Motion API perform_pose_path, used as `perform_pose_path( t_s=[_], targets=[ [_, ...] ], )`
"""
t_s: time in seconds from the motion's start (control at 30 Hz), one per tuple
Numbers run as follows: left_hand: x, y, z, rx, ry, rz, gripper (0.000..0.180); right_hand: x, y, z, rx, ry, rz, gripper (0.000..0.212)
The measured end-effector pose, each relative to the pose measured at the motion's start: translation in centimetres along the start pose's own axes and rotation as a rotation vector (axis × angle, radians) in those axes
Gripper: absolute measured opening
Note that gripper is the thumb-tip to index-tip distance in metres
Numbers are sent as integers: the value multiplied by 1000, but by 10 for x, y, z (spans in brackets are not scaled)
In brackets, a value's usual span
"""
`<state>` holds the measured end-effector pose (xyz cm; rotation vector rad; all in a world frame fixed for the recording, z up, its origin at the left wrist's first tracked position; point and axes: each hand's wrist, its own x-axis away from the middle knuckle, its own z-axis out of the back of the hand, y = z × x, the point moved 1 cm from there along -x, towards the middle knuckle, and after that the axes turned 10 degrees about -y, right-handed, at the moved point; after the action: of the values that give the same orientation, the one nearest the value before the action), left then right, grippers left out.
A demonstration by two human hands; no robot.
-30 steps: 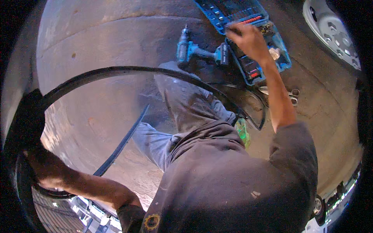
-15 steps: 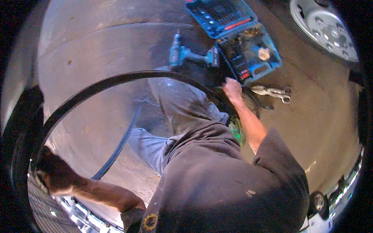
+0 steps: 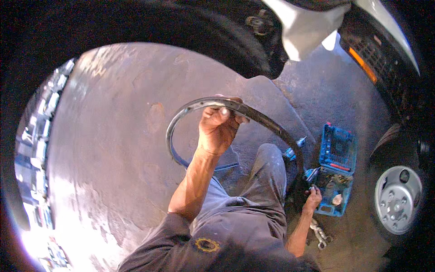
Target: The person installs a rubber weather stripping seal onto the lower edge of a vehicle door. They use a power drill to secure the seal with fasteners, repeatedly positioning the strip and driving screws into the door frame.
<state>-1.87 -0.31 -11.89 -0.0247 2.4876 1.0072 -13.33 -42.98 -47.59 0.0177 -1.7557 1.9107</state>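
Observation:
My left hand (image 3: 219,129) is raised in the middle, its fingers and thumb closed round a long, bendy black strip (image 3: 267,121) that looks like rubber trim. On the left the strip loops round and down, its end lying near my knees. Its other side arches right and runs down past my raised knee towards my right hand (image 3: 312,199). That hand is low at the right, by the near edge of the blue tool case (image 3: 322,208). Its fingers are closed, with a small dark thing at their tips that I cannot make out.
A blue cordless drill (image 3: 292,153) lies behind the strip, partly hidden. Silver hand shears (image 3: 320,234) lie on the floor beside my right forearm. A vehicle's dark wheel arch (image 3: 181,31) hangs overhead. At the right are a silver wheel (image 3: 398,199) and an orange marker (image 3: 362,64).
My view has swung up and left, bringing the wheel arch into sight. My left hand, still gripping the strip, has come from the far lower left to the middle. My right hand stays by the case.

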Motion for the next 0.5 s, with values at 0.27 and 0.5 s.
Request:
perform_pose_path(
  t_s=[0.27,0.5],
  targets=[
    [28,-28,-1,423,84,-49,29,86,-337,-104,-55,-415,529,18],
    [39,-30,9,454,93,-60,28,148,-411,-190,-69,-882,724,15]
  ],
)
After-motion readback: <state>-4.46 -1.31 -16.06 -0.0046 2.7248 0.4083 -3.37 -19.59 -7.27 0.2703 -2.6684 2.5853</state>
